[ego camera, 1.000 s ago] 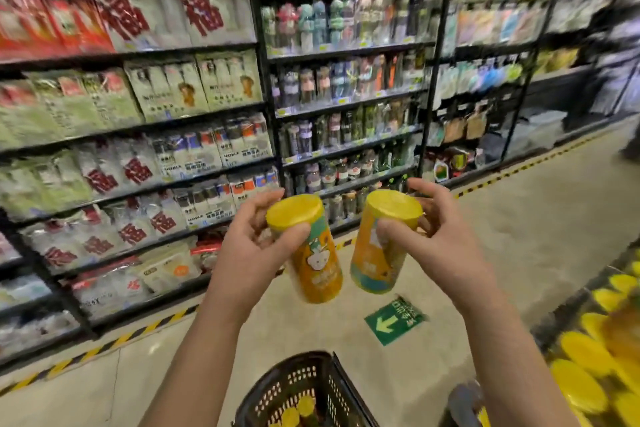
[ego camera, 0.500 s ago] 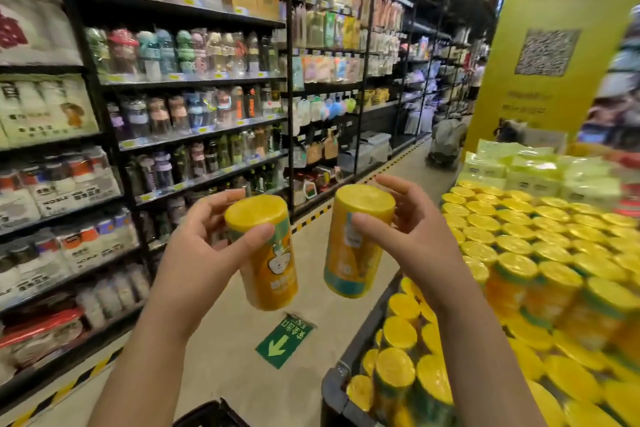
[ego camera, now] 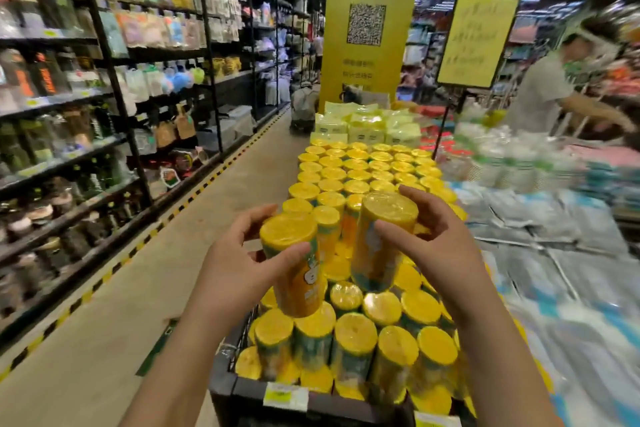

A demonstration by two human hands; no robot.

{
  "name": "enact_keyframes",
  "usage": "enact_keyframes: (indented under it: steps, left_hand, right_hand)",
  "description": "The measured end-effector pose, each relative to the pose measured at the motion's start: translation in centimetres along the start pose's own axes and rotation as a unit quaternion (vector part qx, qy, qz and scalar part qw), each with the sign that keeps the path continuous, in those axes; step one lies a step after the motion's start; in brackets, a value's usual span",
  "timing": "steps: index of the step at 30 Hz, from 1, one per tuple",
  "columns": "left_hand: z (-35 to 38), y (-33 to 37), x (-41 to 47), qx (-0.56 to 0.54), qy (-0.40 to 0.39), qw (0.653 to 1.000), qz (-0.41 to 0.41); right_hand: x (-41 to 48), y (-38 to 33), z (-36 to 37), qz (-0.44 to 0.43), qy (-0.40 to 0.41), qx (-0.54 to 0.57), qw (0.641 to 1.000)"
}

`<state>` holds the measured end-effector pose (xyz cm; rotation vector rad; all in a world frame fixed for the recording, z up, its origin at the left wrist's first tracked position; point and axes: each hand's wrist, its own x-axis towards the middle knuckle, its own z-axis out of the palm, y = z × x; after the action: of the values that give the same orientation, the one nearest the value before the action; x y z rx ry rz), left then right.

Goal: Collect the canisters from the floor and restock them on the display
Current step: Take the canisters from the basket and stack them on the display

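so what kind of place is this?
Most likely a supermarket aisle: tall shelves packed with packaged goods, a bulk display of yellow-lidded canisters with a price tag on its front edge, and a yellow sign on a stand.

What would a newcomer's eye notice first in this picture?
The left hand and right hand each grip a yellow-lidded canister, the left canister and right canister, at centre. Below them the display is packed with rows of yellow lids, and a tall yellow banner with a QR code stands behind.

black stocked shelves (ego camera: 104,87) left; beige floor (ego camera: 114,315); yellow banner (ego camera: 370,21)
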<state>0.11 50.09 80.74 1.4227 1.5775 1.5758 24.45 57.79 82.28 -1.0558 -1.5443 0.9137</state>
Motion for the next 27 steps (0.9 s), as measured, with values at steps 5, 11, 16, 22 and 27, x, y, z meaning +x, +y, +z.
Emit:
enact_keyframes:
  steps: [5, 11, 16, 22, 27]
  left_hand:
    - [5.6, -0.2, 2.5, 0.021, -0.03, 0.999, 0.004]
    - [11.5, 0.1, 6.3, 0.084, -0.051, 0.995, 0.016]
    - [14.8, -1.1, 8.8, 0.153, -0.04, 0.987, 0.02]
    - [16.3, -3.2, 10.9, 0.216, -0.048, 0.975, 0.031]
    - [16.4, -5.8, 12.9, 0.263, -0.069, 0.962, 0.037]
  right_hand:
    - [1.8, 2.1, -4.5, 0.001, 0.024, -0.011, 1.0]
    - [5.0, 5.4, -9.0, 0.0, 0.008, -0.027, 1.0]
    - [7.2, 9.1, -9.8, 0.004, -0.002, -0.025, 1.0]
    - [8.8, 10.8, -9.0, 0.02, -0.009, -0.036, 0.999]
    - [9.4, 10.8, -8.1, 0.037, -0.006, -0.036, 0.999]
